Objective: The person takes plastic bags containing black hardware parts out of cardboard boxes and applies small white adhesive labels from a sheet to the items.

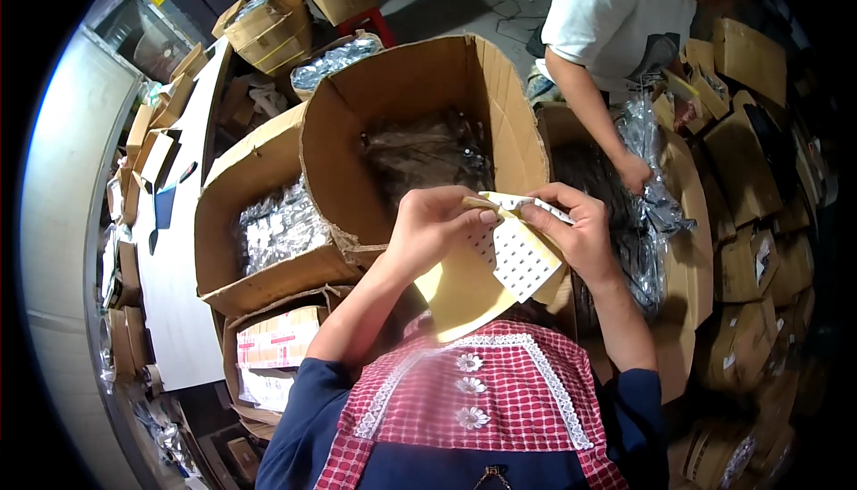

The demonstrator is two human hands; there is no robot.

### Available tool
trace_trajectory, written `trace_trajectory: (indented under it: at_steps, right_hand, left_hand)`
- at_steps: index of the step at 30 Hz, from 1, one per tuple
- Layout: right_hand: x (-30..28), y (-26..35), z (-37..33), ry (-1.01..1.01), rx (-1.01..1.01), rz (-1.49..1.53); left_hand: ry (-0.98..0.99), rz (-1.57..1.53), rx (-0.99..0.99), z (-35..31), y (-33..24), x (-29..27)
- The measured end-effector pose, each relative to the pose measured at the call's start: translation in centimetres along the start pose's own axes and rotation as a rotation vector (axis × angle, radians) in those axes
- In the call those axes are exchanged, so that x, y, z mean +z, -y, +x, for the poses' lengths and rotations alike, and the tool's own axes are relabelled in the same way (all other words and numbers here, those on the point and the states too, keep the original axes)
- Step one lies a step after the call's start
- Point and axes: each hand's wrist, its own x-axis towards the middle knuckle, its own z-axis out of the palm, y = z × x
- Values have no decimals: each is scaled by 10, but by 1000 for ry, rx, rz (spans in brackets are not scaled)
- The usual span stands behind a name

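Both my hands pinch a sheet of small labels (520,265), white with rows of little dark marks, in front of my chest. Its yellow backing paper (460,289) hangs below, bent and curving down toward my apron. My left hand (427,229) grips the upper left edge between thumb and fingers. On the right, my right hand (578,227) holds the folded upper edge, its thumb close to the left one. Whether a single label is coming loose between the thumbs, I cannot tell.
Beyond my hands a big open carton (406,79) holds dark items in clear bags. Silvery bags fill a smaller carton (210,231) at left, beside a white table (183,311). At right, a person (594,35) reaches into another carton (692,249). Stacked cartons (741,338) line the right side.
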Motion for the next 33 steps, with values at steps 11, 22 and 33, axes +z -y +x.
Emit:
trace_trajectory:
  at_steps: [11, 22, 33]
  right_hand:
    - [-3, 4, 8, 107, 100, 110]
    - [-24, -10, 11, -90, -128, -125]
    - [-8, 10, 11, 134, -153, -122]
  left_hand:
    - [-39, 13, -2, -1, 0, -2]
    - [-180, -16, 241, 5, 7, -11]
    - [-107, 142, 581, -4, -1, -6]
